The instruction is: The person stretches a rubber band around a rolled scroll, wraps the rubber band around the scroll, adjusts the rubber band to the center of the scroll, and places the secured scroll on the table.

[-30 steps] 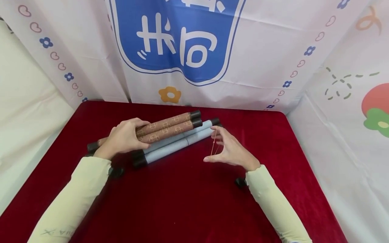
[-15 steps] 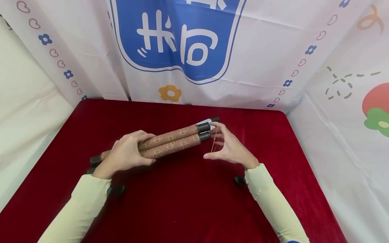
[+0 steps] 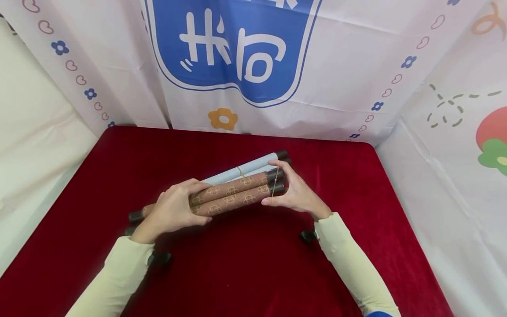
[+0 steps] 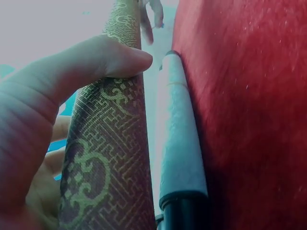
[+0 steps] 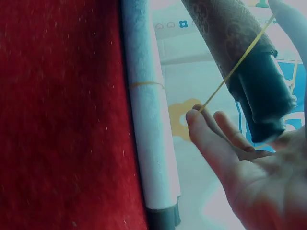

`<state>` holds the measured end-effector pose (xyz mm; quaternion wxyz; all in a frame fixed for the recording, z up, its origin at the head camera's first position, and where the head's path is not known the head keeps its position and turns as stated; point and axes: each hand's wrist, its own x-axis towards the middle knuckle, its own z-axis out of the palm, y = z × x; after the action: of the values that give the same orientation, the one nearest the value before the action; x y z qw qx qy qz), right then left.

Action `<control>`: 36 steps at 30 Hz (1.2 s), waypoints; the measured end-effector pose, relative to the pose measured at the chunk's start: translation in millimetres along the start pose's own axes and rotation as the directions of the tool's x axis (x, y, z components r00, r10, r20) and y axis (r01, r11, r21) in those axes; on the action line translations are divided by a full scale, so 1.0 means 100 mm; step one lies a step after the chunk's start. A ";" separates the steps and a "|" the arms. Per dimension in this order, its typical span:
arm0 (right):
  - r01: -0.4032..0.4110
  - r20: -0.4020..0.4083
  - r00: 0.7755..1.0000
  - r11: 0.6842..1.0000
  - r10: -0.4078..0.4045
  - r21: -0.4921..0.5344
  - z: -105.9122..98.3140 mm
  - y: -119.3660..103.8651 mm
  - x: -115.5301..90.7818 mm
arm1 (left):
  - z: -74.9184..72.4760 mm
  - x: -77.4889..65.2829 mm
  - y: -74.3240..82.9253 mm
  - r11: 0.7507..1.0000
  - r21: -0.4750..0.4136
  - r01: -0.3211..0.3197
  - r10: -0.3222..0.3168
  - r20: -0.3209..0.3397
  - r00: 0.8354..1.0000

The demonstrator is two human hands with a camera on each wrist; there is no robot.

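My left hand [image 3: 174, 209] grips a pair of brown scrolls [image 3: 233, 193] with gold patterns and black end knobs, thumb across the near side. My right hand [image 3: 299, 193] is spread in a wide C at their right ends. A thin yellow rubber band [image 5: 240, 67] is stretched between its thumb and fingers. In the right wrist view the band crosses in front of the brown scrolls near their black knobs [image 5: 266, 91], which point in between the fingers. Behind them, two pale blue scrolls [image 3: 253, 165] lie side by side on the red cloth, a band [image 5: 146, 84] round them.
Red velvet cloth [image 3: 245, 264] covers the table. White printed curtains [image 3: 336, 79] hang close behind its back edge and along both sides. Dark wrist devices [image 3: 160, 258] sit under both cuffs.
My left hand has brought the brown scrolls toward me and rightward, off from over the blue scrolls, so their right ends are now at the stretched band. The right hand has shifted slightly left.
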<state>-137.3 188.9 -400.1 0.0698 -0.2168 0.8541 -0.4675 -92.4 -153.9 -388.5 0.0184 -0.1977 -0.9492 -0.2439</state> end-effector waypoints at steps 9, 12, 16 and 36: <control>-0.021 0.028 0.999 0.993 0.018 0.118 0.01 0.01 0.05 | 0.07 -0.01 0.07 1.000 0.012 -0.016 0.016 -0.009 1.000; -0.080 0.078 0.994 0.992 0.072 0.094 -0.02 0.02 0.03 | 0.11 -0.01 0.08 0.999 0.037 -0.016 0.016 0.014 1.000; -0.128 0.128 0.984 0.990 0.120 0.055 -0.04 0.06 -0.01 | 0.15 -0.03 0.10 0.998 0.065 -0.027 0.024 0.041 0.999; -0.084 -0.038 0.996 0.994 0.082 -0.063 -0.11 0.02 -0.14 | 0.31 -0.08 0.17 0.997 0.077 0.008 -0.012 0.051 0.999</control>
<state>-129.3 204.3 -397.0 0.0669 -0.1749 0.8782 -0.4401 -76.6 -128.5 -409.1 0.0002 -0.1983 -0.9591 -0.2020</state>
